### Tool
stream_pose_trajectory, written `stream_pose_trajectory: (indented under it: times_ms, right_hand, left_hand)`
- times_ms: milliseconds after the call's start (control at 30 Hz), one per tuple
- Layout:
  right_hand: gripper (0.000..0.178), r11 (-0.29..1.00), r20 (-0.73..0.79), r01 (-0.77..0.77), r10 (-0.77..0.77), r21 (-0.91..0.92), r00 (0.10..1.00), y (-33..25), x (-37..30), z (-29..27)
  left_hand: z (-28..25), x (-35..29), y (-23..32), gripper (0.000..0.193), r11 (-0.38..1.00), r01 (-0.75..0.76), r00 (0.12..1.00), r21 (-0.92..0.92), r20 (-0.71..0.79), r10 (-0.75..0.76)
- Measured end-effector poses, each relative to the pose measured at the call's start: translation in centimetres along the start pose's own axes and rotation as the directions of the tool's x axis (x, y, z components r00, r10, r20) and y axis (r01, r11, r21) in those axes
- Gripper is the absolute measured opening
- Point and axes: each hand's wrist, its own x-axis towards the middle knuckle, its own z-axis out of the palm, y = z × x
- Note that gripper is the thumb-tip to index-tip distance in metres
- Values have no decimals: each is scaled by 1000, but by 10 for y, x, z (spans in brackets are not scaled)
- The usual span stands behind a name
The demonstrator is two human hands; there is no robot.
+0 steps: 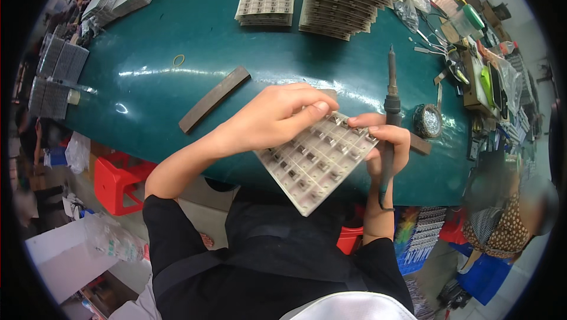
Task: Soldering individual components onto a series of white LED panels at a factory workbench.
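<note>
A pale circuit board panel (310, 169) with rows of small metal clips is held tilted over the table's near edge. My left hand (277, 116) grips its far left edge, thumb on the top face and fingers bent over the far corner. My right hand (393, 146) is closed round a dark soldering iron (392, 103), which stands nearly upright with its tip pointing away from me. Fingertips of that same hand touch the panel's right corner. The iron's tip is apart from the panel.
A brown bar (214, 100) lies left on the green table (147, 101); another bar (420, 144) is partly hidden behind my right hand. Panel stacks (267, 2) (348, 7) stand at the back. A round tin (427, 120) and cluttered tools sit right. Another person (502, 219) is at far right.
</note>
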Motion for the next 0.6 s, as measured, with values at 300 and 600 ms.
stream_pose_trajectory:
  times_ms: [300, 600]
  right_hand:
    - [43, 761, 70, -10, 74, -649, 995, -32, 25, 28]
    - [36, 786, -125, -401, 390, -471, 912, -13, 27, 22]
  left_hand:
    - [-9, 21, -5, 55, 981, 166, 948, -100, 291, -130]
    - [-9, 45, -53, 48, 651, 644, 761, -402, 425, -491]
